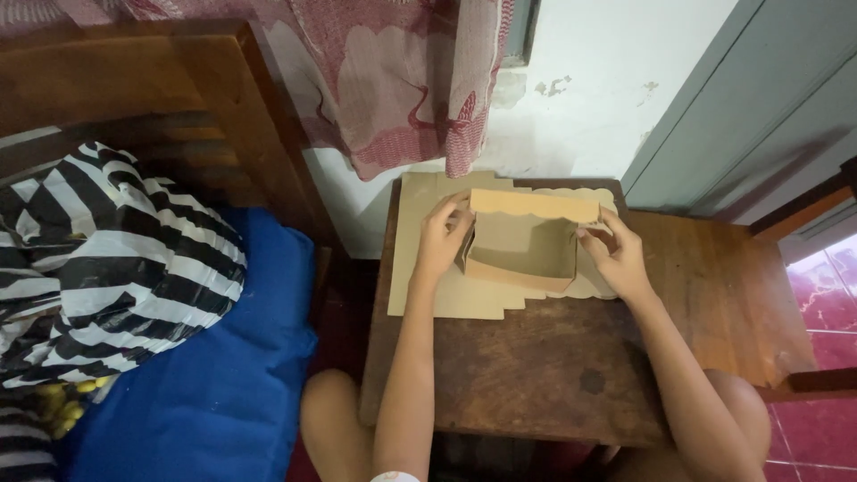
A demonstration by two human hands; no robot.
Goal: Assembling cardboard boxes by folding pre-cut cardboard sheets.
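Note:
A brown cardboard box (522,243), half folded with its walls standing, sits on a stack of flat cardboard sheets (446,299) on a low wooden table (536,375). My left hand (443,234) grips the box's left wall. My right hand (614,253) holds the right wall, fingers pinching the flap. The box's far wall has a scalloped top edge.
A blue cushion (232,375) lies left of the table, with a black-and-white striped plastic bag (107,259) on it. A wooden bed frame (178,98) and a red patterned cloth (402,80) hang behind. A grey door (759,107) stands at the right.

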